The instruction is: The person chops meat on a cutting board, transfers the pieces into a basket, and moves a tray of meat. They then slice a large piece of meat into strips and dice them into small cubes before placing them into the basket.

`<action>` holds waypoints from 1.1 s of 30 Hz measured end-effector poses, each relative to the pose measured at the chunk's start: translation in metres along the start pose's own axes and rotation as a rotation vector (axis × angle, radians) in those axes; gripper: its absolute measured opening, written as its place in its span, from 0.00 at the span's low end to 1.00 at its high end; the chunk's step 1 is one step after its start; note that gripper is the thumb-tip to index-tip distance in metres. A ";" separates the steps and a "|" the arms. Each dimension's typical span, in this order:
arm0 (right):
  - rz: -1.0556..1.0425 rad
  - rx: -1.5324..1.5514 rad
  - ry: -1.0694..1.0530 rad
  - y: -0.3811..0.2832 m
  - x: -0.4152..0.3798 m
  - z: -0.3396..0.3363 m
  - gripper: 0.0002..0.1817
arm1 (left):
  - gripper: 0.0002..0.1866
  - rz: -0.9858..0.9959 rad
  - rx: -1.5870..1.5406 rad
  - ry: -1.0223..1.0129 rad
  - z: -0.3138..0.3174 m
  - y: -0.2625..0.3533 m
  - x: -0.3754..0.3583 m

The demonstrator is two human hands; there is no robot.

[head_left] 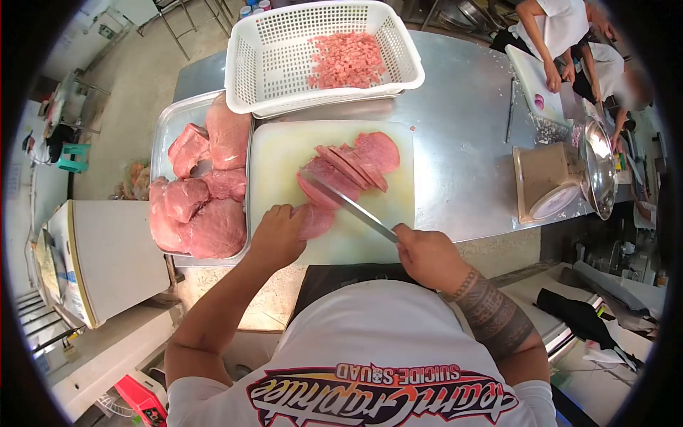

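One left hand (pixel 277 233), head view: lay half-curled against the meat (pixel 316 223) on the board (pixel 384 231), hold unclear. One right hand (pixel 430 257): closed round the knife (pixel 359 211), which crossed the slices (pixel 348 167). Step seemed to be slicing; the next cut appeared to call for the left hand well clear.

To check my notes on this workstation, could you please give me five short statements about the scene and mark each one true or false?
1. The right hand grips the knife. True.
2. The left hand holds a second blade. False: the left hand holds a piece of meat on the cutting board.
3. Diced meat lies in the white basket. True.
4. In the picture, the scale stands left of the cutting board. False: the scale stands to its right.
5. Large meat pieces lie in the metal tray. True.
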State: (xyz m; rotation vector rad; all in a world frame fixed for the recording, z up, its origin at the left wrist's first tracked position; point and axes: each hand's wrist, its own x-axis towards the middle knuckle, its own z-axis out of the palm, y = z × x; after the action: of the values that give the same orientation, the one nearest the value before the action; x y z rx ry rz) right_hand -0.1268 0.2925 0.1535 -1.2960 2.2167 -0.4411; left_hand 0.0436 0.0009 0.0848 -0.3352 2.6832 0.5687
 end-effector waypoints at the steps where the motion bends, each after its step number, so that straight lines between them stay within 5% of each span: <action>1: -0.009 -0.019 -0.004 0.002 0.002 0.005 0.09 | 0.36 -0.046 -0.023 0.042 0.005 0.006 -0.005; 9: 0.049 0.090 0.117 0.022 0.002 0.013 0.10 | 0.21 -0.331 -0.430 0.355 0.038 0.057 -0.006; 15: 0.101 0.352 0.247 0.056 -0.009 0.014 0.12 | 0.22 -0.497 -0.922 0.560 0.064 0.060 0.011; 18: 0.148 0.442 0.223 0.065 -0.014 0.011 0.11 | 0.20 -0.398 -0.563 0.599 0.073 0.054 0.015; 21: 0.170 0.487 0.241 0.072 -0.022 0.009 0.12 | 0.24 -0.531 -1.045 0.378 0.068 0.041 0.009; 23: 0.197 0.504 0.277 0.076 -0.025 0.008 0.12 | 0.24 -0.574 -1.084 0.408 0.065 0.029 0.000; 25: 0.234 0.492 0.300 0.085 -0.027 0.008 0.13 | 0.29 -0.570 -0.984 0.407 0.058 0.008 -0.011; 28: 0.268 0.482 0.344 0.096 -0.028 0.012 0.13 | 0.37 -0.540 -0.250 0.522 0.046 -0.027 0.009; 33: 0.356 0.458 0.310 0.093 -0.012 0.010 0.14 | 0.45 -0.624 -0.925 0.584 -0.015 -0.034 0.104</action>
State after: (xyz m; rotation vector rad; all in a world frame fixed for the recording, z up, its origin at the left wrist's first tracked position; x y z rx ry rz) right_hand -0.1816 0.3481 0.1006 -0.6117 2.3377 -0.9894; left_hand -0.0444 -0.0516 0.0439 -1.7186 2.3531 1.6411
